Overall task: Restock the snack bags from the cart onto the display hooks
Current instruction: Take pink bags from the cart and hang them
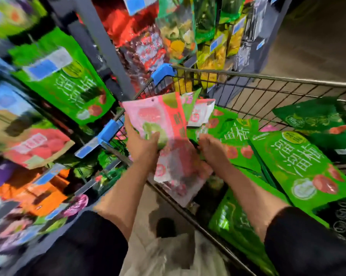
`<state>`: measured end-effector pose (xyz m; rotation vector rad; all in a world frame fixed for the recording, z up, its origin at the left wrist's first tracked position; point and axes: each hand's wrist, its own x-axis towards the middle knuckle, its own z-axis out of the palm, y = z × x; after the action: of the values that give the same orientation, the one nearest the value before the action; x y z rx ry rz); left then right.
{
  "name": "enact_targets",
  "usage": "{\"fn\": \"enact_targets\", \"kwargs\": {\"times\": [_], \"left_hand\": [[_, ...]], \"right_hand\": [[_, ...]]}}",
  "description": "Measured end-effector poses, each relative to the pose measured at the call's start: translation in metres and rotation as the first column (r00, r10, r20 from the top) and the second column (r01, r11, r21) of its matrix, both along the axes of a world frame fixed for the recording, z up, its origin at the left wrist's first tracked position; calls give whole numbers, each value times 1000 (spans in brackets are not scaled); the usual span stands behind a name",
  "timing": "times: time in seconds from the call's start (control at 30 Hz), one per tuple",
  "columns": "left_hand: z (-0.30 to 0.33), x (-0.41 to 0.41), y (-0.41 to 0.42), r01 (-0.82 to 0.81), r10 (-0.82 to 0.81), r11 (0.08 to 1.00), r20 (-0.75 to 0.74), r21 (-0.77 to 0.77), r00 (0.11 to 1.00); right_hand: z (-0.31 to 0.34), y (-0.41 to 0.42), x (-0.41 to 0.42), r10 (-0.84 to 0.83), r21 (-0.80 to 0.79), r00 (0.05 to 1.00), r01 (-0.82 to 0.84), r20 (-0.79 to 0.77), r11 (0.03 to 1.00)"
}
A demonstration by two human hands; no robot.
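Pink-and-coral snack bag (pixel 160 124); bright green bags (pixel 299 166); blue cart corner (pixel 162 72).

Pink snack bag (pixel 158 120) upright above wire cart (pixel 267 84); green snack bags (pixel 299 168) flat inside; more hang on display hooks (pixel 62 80)

One head-worn wide-angle view, looking steeply down and forward – close over the wire cart (pixel 267 92) (display rack (pixel 54 80) at left edge)
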<state>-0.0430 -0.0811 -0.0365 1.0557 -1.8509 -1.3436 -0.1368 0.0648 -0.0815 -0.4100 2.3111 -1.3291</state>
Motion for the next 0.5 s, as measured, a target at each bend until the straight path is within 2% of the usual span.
{"fn": "enact_targets", "kwargs": {"times": [0.07,0.27,0.5], "left_hand": [[6,8,-24,-85,84,996,-35,-38,996],[26,17,-62,-178,173,980,-64,-90,983],[21,20,-77,-181,179,983,-39,-30,983]], "right_hand": [[-9,-19,5,10,28,998,-8,-68,1000],[-23,-63,0,229,316,971,-240,73,918],[-28,-80,-15,223,335,960,-268,166,903]]}}
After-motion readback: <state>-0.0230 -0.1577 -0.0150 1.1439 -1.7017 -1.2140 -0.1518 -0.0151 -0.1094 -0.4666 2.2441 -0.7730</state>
